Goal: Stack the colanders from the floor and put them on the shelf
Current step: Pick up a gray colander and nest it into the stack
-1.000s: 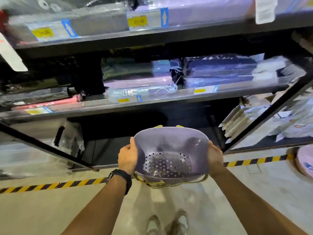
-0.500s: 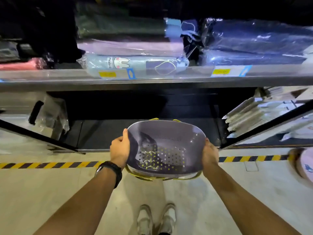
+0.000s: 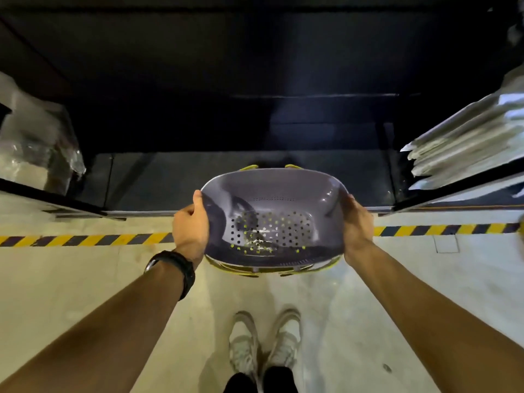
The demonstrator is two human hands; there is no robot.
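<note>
The stack of colanders (image 3: 273, 219), a purple one nested over at least one yellow one whose rim peeks out underneath, is carried in mid-air at about the centre of the view, just in front of the dark bottom shelf (image 3: 243, 177) that opens toward 12 o'clock. The left hand (image 3: 190, 229) is clamped on the stack's rim at its 9 o'clock side, thumb over the edge, and the right hand (image 3: 356, 226) is closed on the rim at 3 o'clock, so both hands grip the colanders and nothing else. The step in hand looks like the placement itself: sliding the stack onto the bare shelf floor. To do it well, I would keep the stack level so the nested pieces do not shift apart, lower it until its base clears the shelf lip, then push it straight toward 12 o'clock into the open middle of the bay. The clear plastic-wrapped goods (image 3: 39, 148) at 10 o'clock and the pile of flat wrapped packs (image 3: 465, 143) at 2 o'clock leave a wide gap, but the elbows should stay tucked so neither pile is brushed. Release both hands together only once the base sits flat, since the yellow rim below looks slightly askew and could rock. The striped floor tape (image 3: 85, 240) runs under the wrists, and the shoes (image 3: 263, 347) stand at 6 o'clock
</note>
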